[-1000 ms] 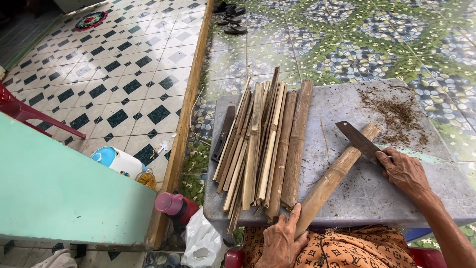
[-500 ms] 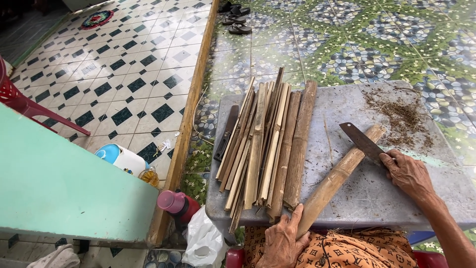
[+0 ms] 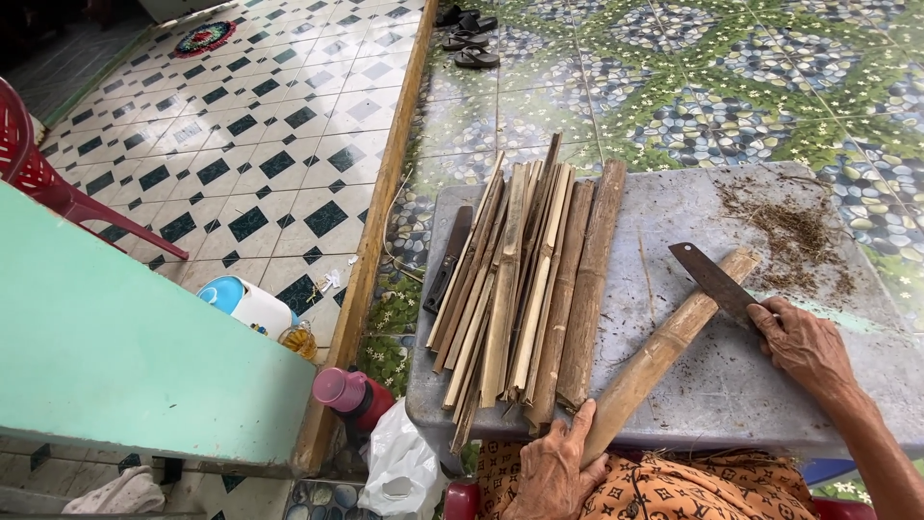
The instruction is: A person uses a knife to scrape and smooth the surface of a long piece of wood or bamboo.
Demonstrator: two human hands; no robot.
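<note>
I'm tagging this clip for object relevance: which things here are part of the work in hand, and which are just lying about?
In use:
- bamboo pole, gripped by the left hand
- cleaver, held by the right hand, blade on the pole
- split bamboo strips
- grey slab

Lying about:
- dark tool beside the strips
- pink-capped bottle
- white plastic bag
- sandals
- red chair

A single head-worn camera looks steeply down and slightly forward over the person's lap onto a grey work slab [image 3: 674, 385] filling the lower right of the frame. It sits near, within arm's reach. Tiled floor [image 3: 241, 164] stretches into the upper left, a green tabletop [image 3: 115, 356] occupies the lower left, and sandals [image 3: 467, 39] lie at the top edge.
</note>
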